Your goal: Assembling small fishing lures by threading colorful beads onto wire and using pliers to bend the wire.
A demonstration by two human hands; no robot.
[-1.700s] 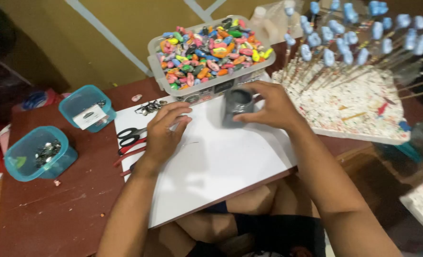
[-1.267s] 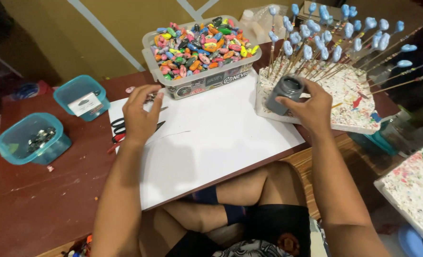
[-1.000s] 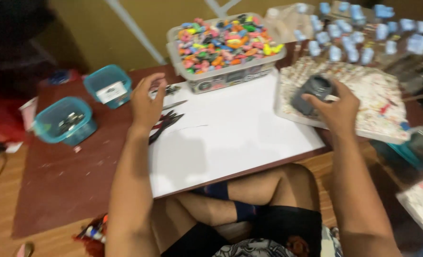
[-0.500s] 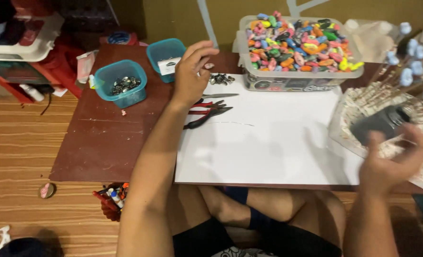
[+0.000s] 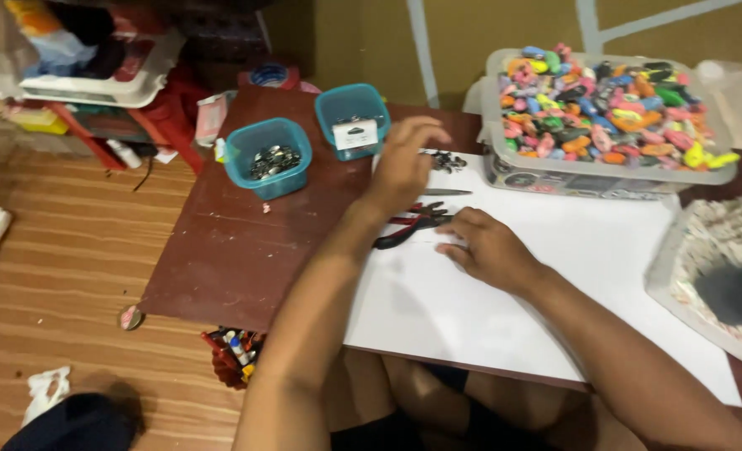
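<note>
My left hand (image 5: 408, 159) hovers with fingers apart over the back left of a white sheet (image 5: 554, 284), near a teal tub (image 5: 352, 119) that carries a small white card. It holds nothing. My right hand (image 5: 488, 246) rests palm down on the sheet, fingertips next to red-handled pliers (image 5: 408, 227). A little heap of dark metal bits (image 5: 448, 160) lies just beyond the left hand.
A second teal tub (image 5: 268, 156) holds metal pieces on the low brown table (image 5: 237, 250). A clear bin of colourful small figures (image 5: 605, 117) stands at the back right. A paint-speckled white tray (image 5: 713, 276) with a dark object sits at the right. Clutter lies on the wooden floor (image 5: 45, 276).
My view swung left. The right hand left the dark object on the speckled tray and came onto the white sheet beside the pliers. The left hand stayed near the teal tub.
</note>
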